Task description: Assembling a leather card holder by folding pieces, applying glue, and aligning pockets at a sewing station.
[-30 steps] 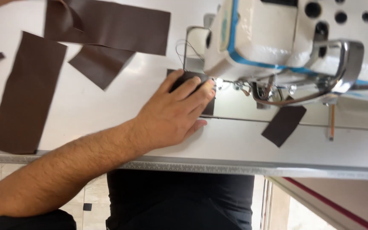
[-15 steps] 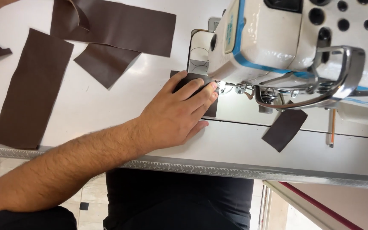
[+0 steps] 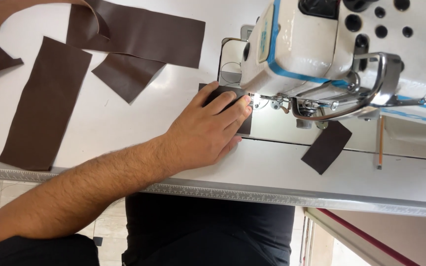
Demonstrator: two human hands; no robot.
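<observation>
My left hand (image 3: 205,130) lies flat, palm down, on a small dark brown leather piece (image 3: 245,125) on the white sewing table (image 3: 139,123). Its fingertips press the piece down right at the lit needle area (image 3: 258,102), under the head of the white and blue sewing machine (image 3: 321,49). My hand covers most of the piece. My forearm reaches in from the lower left. My right hand is out of view.
Several dark brown leather pieces lie at the back left: a long strip (image 3: 45,106), a wide sheet (image 3: 139,32) and a smaller scrap (image 3: 124,74). Another small scrap (image 3: 326,147) lies right of the needle. A metal ruler edge (image 3: 272,197) runs along the table's front.
My left hand stays pressed on the small piece at the needle. Only the camera view has shifted slightly.
</observation>
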